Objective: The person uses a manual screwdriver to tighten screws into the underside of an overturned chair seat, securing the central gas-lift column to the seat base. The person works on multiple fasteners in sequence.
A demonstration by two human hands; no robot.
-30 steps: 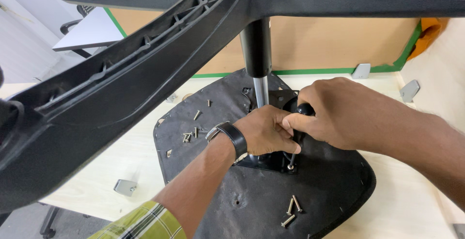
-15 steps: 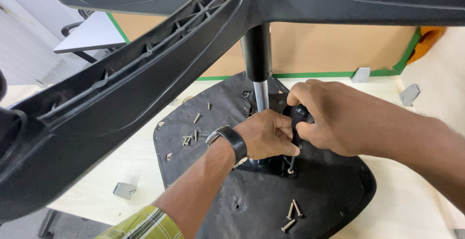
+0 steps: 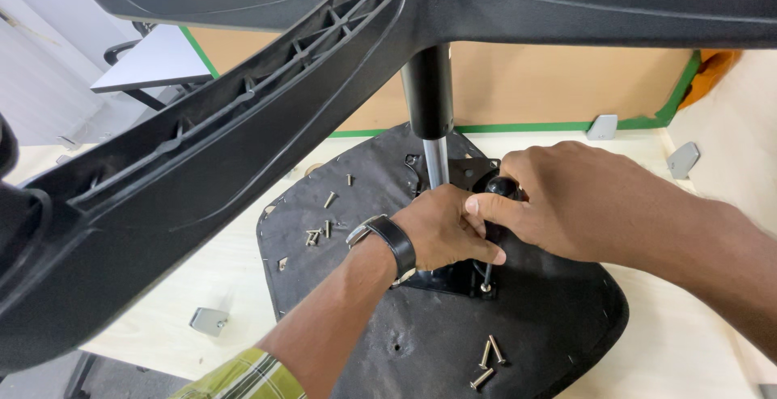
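Black-handled screwdriver point(image 3: 500, 197) gripped in the right hand point(image 3: 579, 201) over an upturned black fabric-covered chair seat point(image 3: 518, 330).

Its fingers are wrapped tight round the handle; the thin shaft drops toward six o'clock onto a black metal mounting plate point(image 3: 453, 279). At nine o'clock of that grip, the left hand point(image 3: 445, 227) is curled shut beside the silver gas-lift column point(image 3: 435, 164), its fingertips hidden. Loose silver screws point(image 3: 488, 357) lie on the seat; the black plastic star base point(image 3: 243, 148) blocks the top.

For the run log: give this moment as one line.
right hand: grips screwdriver, tip on bracket | left hand: steadies bracket | seat underside: loose screws
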